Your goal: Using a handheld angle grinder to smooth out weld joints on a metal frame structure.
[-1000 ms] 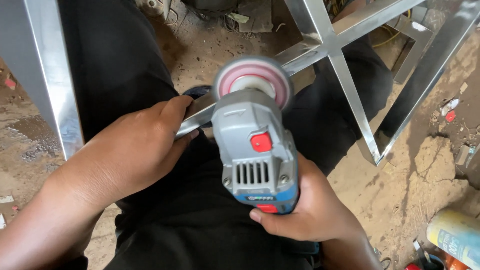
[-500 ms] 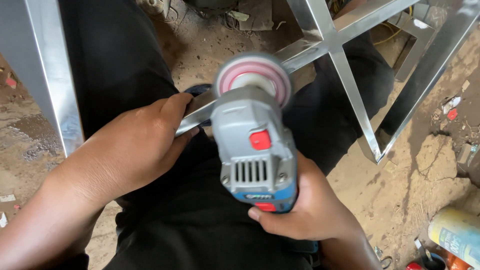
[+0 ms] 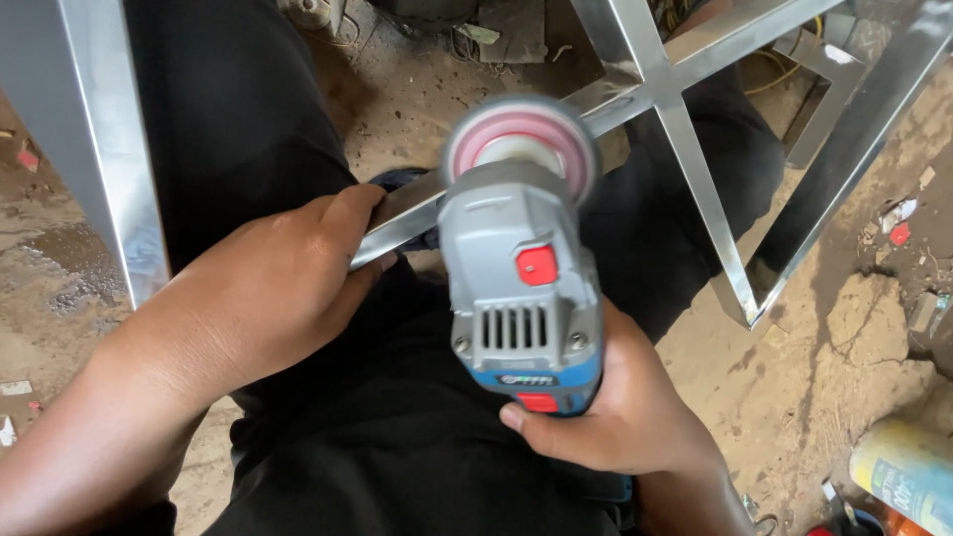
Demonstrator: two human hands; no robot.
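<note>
head view | right hand gripped grey angle grinder from behind, pink disc forward on the steel bar | left hand clasped that bar just left of disc | bar ran diagonally, lower-left to upper-right

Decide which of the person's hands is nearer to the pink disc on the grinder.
Left. The left hand grips the shiny metal bar just left of the pink disc. The right hand holds the grey grinder at its rear, the full tool body away from the disc.
</note>
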